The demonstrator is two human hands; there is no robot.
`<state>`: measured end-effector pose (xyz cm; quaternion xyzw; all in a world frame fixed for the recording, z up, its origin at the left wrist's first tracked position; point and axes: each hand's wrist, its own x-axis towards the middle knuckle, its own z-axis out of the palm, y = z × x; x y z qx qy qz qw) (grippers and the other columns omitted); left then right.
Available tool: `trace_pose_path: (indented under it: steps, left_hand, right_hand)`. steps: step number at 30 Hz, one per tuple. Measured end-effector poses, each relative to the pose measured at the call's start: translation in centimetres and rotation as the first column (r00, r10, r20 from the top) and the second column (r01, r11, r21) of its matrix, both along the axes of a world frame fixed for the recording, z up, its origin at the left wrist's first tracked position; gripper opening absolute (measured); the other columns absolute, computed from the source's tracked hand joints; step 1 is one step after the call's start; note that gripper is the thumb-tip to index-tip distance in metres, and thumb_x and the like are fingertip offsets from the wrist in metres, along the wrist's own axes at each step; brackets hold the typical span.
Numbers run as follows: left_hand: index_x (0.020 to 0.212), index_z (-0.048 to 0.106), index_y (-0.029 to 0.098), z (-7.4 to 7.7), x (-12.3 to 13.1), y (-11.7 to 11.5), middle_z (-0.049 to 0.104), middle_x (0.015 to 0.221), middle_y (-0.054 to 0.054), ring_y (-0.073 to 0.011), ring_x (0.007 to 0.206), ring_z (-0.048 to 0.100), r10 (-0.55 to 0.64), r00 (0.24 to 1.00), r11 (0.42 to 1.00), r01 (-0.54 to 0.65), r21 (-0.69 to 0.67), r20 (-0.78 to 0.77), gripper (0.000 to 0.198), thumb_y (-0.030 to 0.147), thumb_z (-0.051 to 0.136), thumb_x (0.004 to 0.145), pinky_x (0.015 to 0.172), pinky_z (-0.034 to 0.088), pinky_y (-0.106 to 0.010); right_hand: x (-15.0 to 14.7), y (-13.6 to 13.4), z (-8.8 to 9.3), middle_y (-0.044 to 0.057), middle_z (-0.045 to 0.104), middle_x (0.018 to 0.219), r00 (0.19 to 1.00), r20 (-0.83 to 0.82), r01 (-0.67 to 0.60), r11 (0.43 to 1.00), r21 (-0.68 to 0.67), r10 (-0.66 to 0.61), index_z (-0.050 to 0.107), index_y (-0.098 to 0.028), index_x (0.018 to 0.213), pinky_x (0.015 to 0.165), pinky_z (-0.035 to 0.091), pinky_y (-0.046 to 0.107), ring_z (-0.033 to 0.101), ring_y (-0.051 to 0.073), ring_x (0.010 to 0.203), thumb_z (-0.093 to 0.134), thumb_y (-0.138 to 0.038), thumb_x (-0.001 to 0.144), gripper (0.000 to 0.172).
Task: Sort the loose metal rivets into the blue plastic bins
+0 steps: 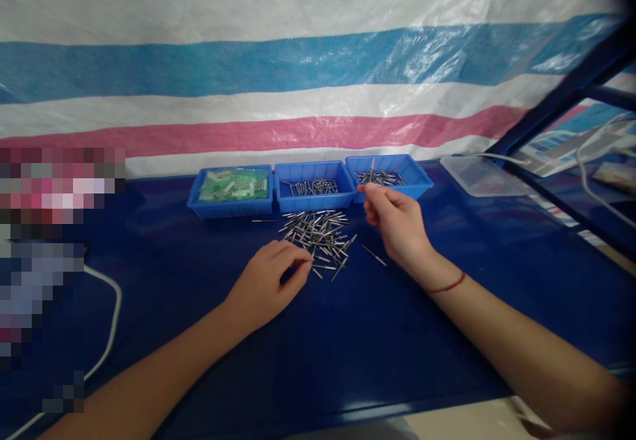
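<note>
A loose pile of silver blind rivets lies on the dark blue tabletop. At the pile's near left edge is my left hand, thumb and forefinger pinched together; whether a rivet is between the tips is unclear. My right hand pinches a single blind rivet, held upright over the front of the right blue bin. More rivets lie inside that bin. The middle blue bin also contains rivets, and the left blue bin holds green-and-clear plastic packets.
One stray rivet lies right of the pile, another before the left bin. A clear plastic lid rests at the back right, near a dark metal frame. A white cable runs along the left. Striped sheeting hangs behind.
</note>
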<state>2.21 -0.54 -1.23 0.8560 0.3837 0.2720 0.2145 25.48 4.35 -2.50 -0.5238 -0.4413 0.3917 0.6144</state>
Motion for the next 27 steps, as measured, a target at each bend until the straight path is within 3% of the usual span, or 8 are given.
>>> trace_pose_path:
  steps: [4, 8, 12, 16, 20, 25, 27]
  left_hand:
    - [0.105, 0.063, 0.019, -0.2, -0.4, 0.3, 0.065, 0.103, -0.006, -0.0200, 0.092, 0.056, -0.020, 0.987, 0.996, 0.034, 0.086, -0.162, 0.019, 0.019, 0.049, 0.092, 0.082, 0.042, -0.035]
    - [0.117, 0.061, 0.025, -0.6, -0.7, 0.6, 0.061, 0.111, -0.007, -0.0213, 0.096, 0.054, -0.031, 0.954, 0.987, 0.075, 0.139, -0.297, 0.028, 0.022, 0.049, 0.093, 0.081, 0.041, -0.036]
    - [0.107, 0.067, 0.029, -0.7, -0.7, 0.8, 0.059, 0.112, -0.006, -0.0213, 0.096, 0.053, -0.039, 0.937, 0.978, 0.107, 0.177, -0.348, 0.022, 0.025, 0.050, 0.094, 0.080, 0.040, -0.035]
    - [0.098, 0.068, 0.025, -0.6, -0.5, 0.8, 0.060, 0.110, -0.006, -0.0204, 0.094, 0.053, -0.037, 0.934, 0.978, 0.106, 0.178, -0.355, 0.019, 0.027, 0.050, 0.094, 0.078, 0.039, -0.034]
    - [0.095, 0.065, 0.020, -0.7, -0.4, 0.8, 0.062, 0.106, -0.006, -0.0198, 0.093, 0.053, -0.033, 0.940, 0.983, 0.093, 0.160, -0.341, 0.017, 0.027, 0.049, 0.095, 0.078, 0.039, -0.033]
    - [0.094, 0.062, 0.018, -0.8, -0.3, 0.8, 0.062, 0.105, -0.007, -0.0208, 0.092, 0.053, 0.034, 0.942, 0.979, 0.035, 0.200, -0.334, 0.016, 0.025, 0.047, 0.095, 0.077, 0.039, -0.034]
    - [0.095, 0.061, 0.017, -0.8, -0.4, 0.9, 0.062, 0.103, -0.007, -0.0213, 0.092, 0.053, 0.055, 0.946, 0.975, 0.017, 0.220, -0.318, 0.017, 0.024, 0.045, 0.096, 0.077, 0.039, -0.035]
  right_hand:
    - [0.7, 0.8, -0.1, -0.003, 0.046, 0.059, 0.996, -0.087, 0.018, 0.999, -0.037, -0.021, 0.065, -0.018, 0.079, 0.039, 0.026, 0.022, 0.036, 0.007, 0.043, 0.061, -0.052, 0.080, 0.034]
    - [-0.3, -0.3, 0.1, -0.003, 0.046, 0.058, 0.995, -0.064, -0.082, 0.996, -0.037, 0.080, 0.064, -0.017, 0.073, 0.040, 0.026, 0.022, 0.037, 0.007, 0.044, 0.059, -0.048, 0.082, 0.033]
    - [-1.2, -1.5, 0.3, -0.002, 0.051, 0.058, 0.974, 0.153, -0.170, 0.985, 0.009, 0.167, 0.067, -0.016, 0.072, 0.045, 0.032, 0.023, 0.043, 0.008, 0.050, 0.055, -0.045, 0.087, 0.035]
    - [-1.6, -2.5, 0.7, 0.000, 0.056, 0.061, 0.891, 0.398, -0.258, 0.965, 0.049, 0.218, 0.068, -0.016, 0.075, 0.051, 0.037, 0.024, 0.048, 0.011, 0.055, 0.050, -0.044, 0.090, 0.036]
    - [-2.1, -3.1, 1.0, 0.001, 0.059, 0.064, 0.762, 0.601, -0.384, 0.916, 0.117, 0.242, 0.064, -0.017, 0.070, 0.056, 0.039, 0.025, 0.051, 0.012, 0.059, 0.049, -0.035, 0.092, 0.032]
    - [-2.3, -3.5, 1.0, 0.002, 0.062, 0.071, 0.462, 0.824, -0.642, 0.765, 0.056, 0.328, 0.065, -0.018, 0.079, 0.066, 0.044, 0.027, 0.057, 0.014, 0.069, 0.057, -0.025, 0.088, 0.014]
    - [-2.5, -3.6, 0.9, 0.004, 0.065, 0.078, 0.360, 0.872, -0.690, 0.724, 0.009, 0.332, 0.067, -0.018, 0.086, 0.072, 0.046, 0.029, 0.059, 0.016, 0.077, 0.058, -0.025, 0.088, 0.012]
